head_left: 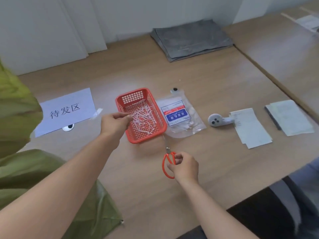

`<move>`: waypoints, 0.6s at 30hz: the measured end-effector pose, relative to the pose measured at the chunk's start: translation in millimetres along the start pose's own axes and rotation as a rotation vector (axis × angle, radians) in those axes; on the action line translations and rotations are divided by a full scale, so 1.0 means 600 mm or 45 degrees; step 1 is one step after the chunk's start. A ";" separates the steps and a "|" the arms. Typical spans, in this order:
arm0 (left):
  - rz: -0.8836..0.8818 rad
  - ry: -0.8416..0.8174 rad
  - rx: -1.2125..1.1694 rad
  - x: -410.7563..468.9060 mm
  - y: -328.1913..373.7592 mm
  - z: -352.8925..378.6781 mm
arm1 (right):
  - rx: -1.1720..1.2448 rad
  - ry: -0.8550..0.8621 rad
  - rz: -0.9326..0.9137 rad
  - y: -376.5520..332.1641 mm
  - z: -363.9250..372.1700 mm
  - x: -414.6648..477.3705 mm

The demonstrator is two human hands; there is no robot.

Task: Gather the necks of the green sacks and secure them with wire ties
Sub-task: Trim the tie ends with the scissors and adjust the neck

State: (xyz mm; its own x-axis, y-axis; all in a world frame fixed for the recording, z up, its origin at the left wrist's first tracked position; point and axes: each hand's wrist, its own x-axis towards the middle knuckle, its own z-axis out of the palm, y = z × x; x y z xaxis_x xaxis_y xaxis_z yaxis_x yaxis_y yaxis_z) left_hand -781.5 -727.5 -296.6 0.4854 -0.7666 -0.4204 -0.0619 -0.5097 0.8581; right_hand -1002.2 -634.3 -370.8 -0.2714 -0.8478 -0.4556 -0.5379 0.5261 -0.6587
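Observation:
A red plastic basket (156,116) at the table's middle holds several white tie pieces (143,116). My left hand (114,123) hovers over the basket's left rim, fingertips pinched together among the pieces; whether it grips one I cannot tell. My right hand (185,167) holds red-handled scissors (168,161) just in front of the basket, blades pointing toward it. Green sacks (25,169) fill the left side, one at the lower left with a tied corner (121,221). A clear packet of ties (180,115) lies right of the basket.
A white paper sign (66,110) is taped to the table on the left. A grey round gadget (215,120) and paper sheets (250,128) lie to the right, more sheets (291,118) farther right. Folded grey cloth (191,38) rests at the back. A dark chair (276,213) stands at lower right.

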 end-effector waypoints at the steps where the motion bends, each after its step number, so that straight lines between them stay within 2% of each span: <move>1: -0.021 0.003 0.008 0.003 -0.005 0.003 | -0.016 -0.013 0.028 0.009 0.006 0.003; 6: -0.059 0.012 0.041 0.004 -0.024 -0.002 | -0.065 -0.043 0.126 0.042 0.032 0.013; 18: -0.149 -0.077 0.036 -0.034 -0.063 -0.023 | -0.099 -0.033 0.060 0.083 0.066 0.009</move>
State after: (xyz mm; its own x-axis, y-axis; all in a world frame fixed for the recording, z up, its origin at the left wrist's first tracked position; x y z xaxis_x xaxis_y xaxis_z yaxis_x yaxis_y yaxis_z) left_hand -776.8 -687.2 -316.6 0.4372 -0.7229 -0.5350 -0.0331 -0.6074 0.7937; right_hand -999.0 -610.2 -429.8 -0.2777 -0.8197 -0.5009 -0.5857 0.5578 -0.5881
